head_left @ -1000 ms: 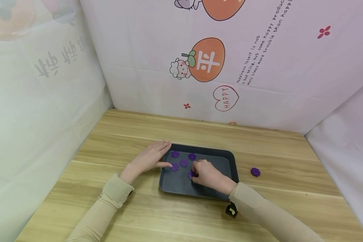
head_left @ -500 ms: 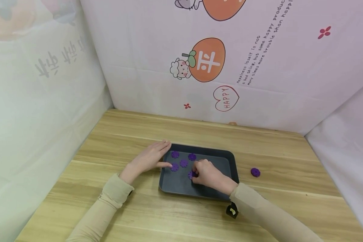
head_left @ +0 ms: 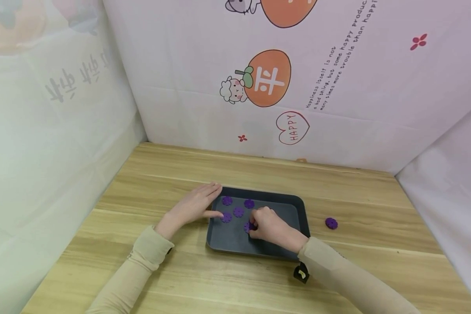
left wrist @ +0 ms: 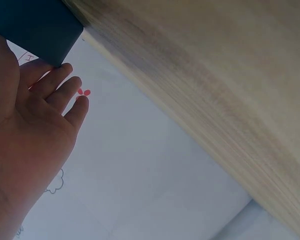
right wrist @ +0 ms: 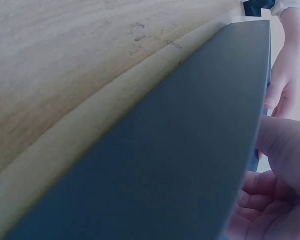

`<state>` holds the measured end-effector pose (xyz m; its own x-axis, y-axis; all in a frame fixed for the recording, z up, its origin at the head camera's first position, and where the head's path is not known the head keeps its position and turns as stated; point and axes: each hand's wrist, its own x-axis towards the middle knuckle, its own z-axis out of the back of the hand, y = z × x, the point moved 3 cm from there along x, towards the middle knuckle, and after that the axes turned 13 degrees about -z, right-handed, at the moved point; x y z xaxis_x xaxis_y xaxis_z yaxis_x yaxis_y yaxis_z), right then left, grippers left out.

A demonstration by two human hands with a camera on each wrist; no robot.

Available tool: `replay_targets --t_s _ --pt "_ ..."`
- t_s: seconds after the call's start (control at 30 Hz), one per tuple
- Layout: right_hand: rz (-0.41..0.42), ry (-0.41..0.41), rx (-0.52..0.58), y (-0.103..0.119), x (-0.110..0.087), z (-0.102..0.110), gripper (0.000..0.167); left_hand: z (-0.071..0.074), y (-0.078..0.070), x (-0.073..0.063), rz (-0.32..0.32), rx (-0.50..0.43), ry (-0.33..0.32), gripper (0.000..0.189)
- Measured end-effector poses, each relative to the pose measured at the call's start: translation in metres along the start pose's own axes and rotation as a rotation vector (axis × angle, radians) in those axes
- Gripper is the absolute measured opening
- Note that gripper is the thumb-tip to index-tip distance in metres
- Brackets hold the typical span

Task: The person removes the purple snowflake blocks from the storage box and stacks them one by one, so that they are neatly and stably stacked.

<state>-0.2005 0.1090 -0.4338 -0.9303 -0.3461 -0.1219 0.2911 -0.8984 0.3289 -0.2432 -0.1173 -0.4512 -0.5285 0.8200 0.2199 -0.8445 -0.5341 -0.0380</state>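
Right hand [head_left: 271, 226]: your grip is narrow, apparently pinching the purple disc [head_left: 246, 227], 9 o'clock of the tray [head_left: 229, 240] centre. Seat it flat; steady the 10 o'clock corner with your outstretched left hand [head_left: 196, 204].

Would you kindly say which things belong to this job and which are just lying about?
Likely for the job:
Dark grey rectangular tray, touched by the left hand
Five purple flower-shaped discs inside, one pinched by the right hand
Matching purple disc on the light wooden table, probably

Likely just about:
Small black object by the beige right sleeve, use unclear
White printed backdrop sheet
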Motion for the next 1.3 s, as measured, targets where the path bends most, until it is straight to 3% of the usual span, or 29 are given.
replay_targets --t_s 0.5,0.7,0.97,1.3 --pt "-0.031 -0.003 0.029 -0.008 -0.003 0.013 0.017 0.002 -0.001 0.000 0.007 -0.013 0.006 0.086" --pt "0.007 -0.034 0.029 -0.020 -0.004 0.019 0.016 0.003 -0.002 -0.001 0.014 -0.027 0.005 0.087" --pt "-0.047 -0.069 0.043 -0.037 -0.010 0.032 0.017 0.004 -0.003 -0.001 0.008 -0.022 -0.003 0.086" --pt "-0.033 -0.106 0.057 -0.062 -0.019 0.044 0.019 0.002 -0.004 -0.002 0.009 -0.016 0.004 0.086"
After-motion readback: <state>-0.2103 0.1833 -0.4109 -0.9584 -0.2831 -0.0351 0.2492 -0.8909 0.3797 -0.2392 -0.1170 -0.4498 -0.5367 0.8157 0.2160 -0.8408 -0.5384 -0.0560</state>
